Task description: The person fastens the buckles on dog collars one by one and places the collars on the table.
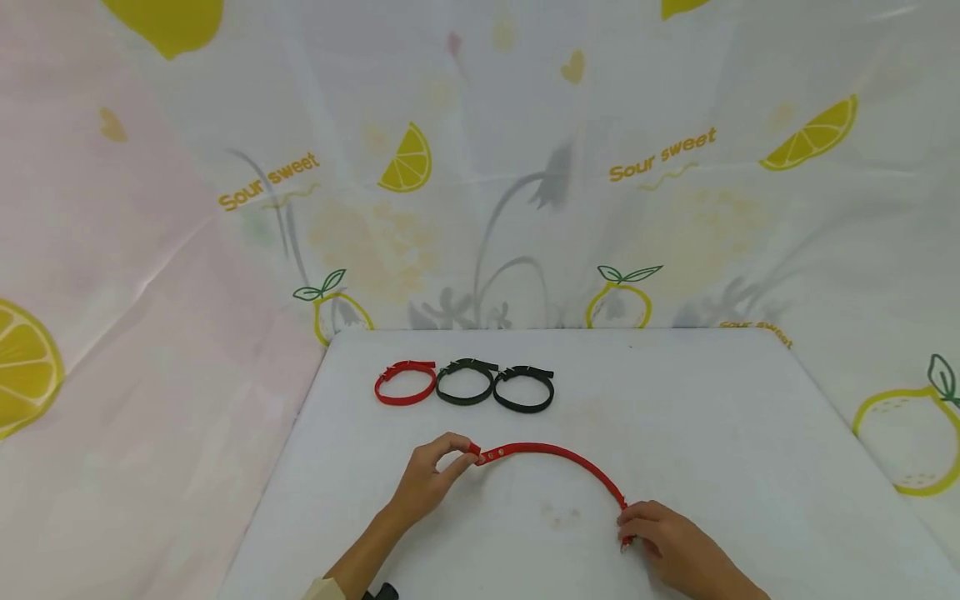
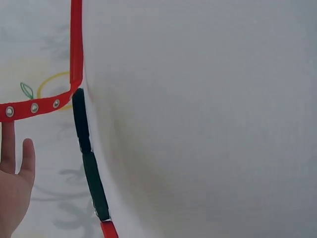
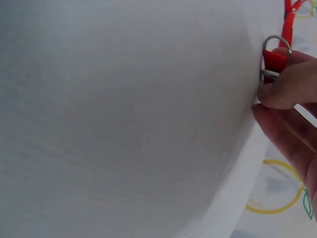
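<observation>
A red buckle collar [image 1: 558, 451] lies unfastened in an arc between the two hands. My left hand [image 1: 429, 477] pinches its end with the metal eyelets, which show large on the strap [image 2: 34, 107] in the left wrist view. At the other end, my right hand [image 1: 660, 533] grips the collar with thumb and fingers. The right wrist view shows the metal buckle [image 3: 277, 47] and ring there, close to the fingertips of the right hand [image 3: 292, 94]. Part of the buckle end is hidden behind the fingers.
Farther back on the white table [image 1: 720, 433] lie three collars fastened into loops, side by side: a red collar [image 1: 405, 400], a dark green collar [image 1: 465, 401] and a black collar [image 1: 523, 407]. A lemon-print cloth [image 1: 480, 208] hangs behind the table.
</observation>
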Demonstrator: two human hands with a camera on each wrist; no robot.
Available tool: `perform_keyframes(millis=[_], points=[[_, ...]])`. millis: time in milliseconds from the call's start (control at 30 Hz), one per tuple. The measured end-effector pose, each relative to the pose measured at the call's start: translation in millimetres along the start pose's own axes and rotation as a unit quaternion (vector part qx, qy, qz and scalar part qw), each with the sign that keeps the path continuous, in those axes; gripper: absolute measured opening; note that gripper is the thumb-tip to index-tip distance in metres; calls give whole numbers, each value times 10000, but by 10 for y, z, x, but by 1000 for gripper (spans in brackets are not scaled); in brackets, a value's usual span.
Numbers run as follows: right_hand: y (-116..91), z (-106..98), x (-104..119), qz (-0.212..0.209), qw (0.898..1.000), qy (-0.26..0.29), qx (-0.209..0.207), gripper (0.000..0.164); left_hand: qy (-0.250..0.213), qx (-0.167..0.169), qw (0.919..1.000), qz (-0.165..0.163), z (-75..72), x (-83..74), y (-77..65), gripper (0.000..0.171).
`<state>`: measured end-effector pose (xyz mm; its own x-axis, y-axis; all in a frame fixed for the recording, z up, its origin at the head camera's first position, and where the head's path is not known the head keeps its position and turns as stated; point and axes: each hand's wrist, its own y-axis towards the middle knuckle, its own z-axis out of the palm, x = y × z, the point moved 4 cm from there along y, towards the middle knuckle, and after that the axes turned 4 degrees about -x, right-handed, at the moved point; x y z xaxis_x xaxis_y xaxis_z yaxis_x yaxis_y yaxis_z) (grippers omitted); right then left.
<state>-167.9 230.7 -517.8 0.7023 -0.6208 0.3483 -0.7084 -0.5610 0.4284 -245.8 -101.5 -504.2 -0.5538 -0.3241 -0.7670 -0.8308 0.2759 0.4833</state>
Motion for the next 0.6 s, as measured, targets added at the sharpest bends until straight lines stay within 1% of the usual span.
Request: perform_keyframes(millis=[67,167,233,267,333,400,433,467,500,533,567,600], points=[[-21,36,-6,-193,9997,-145,8,29,-48,-42,9999,-88,-22,-32,-14,19],[-7,59,-15,-434,9988,-127,-185,19,-103,-113,9998,-103,-64,-153,3,22],[29,53,-3,-579,9976,-52,-383,19,-147,-143,9996,-172,-90,-230,23,22],[51,42,8,-567,9973,0,-464,23,-118,-159,9996,-191,-101,-262,31,22],[105,10,34,-382,9973,121,-620,34,-125,-195,9995,-223,-118,-302,47,23],[166,-42,66,-33,9956,423,-835,41,-161,-273,9992,-236,-129,-324,58,25],[194,-67,80,270,9937,653,-871,44,-190,-310,9991,-219,-133,-332,63,26],[223,-91,96,539,9898,943,-921,44,-228,-345,9989,-201,-136,-340,67,26],[252,-112,111,828,9827,1354,-950,42,-279,-366,9987,-201,-138,-348,71,27],[280,-125,127,1086,9716,1871,-959,39,-339,-379,9984,-247,-140,-353,73,27],[303,-135,140,1397,9570,2355,-958,36,-400,-371,9980,-318,-142,-361,74,27],[323,-139,152,1701,9379,2870,-950,35,-463,-353,9975,-400,-143,-371,77,27]])
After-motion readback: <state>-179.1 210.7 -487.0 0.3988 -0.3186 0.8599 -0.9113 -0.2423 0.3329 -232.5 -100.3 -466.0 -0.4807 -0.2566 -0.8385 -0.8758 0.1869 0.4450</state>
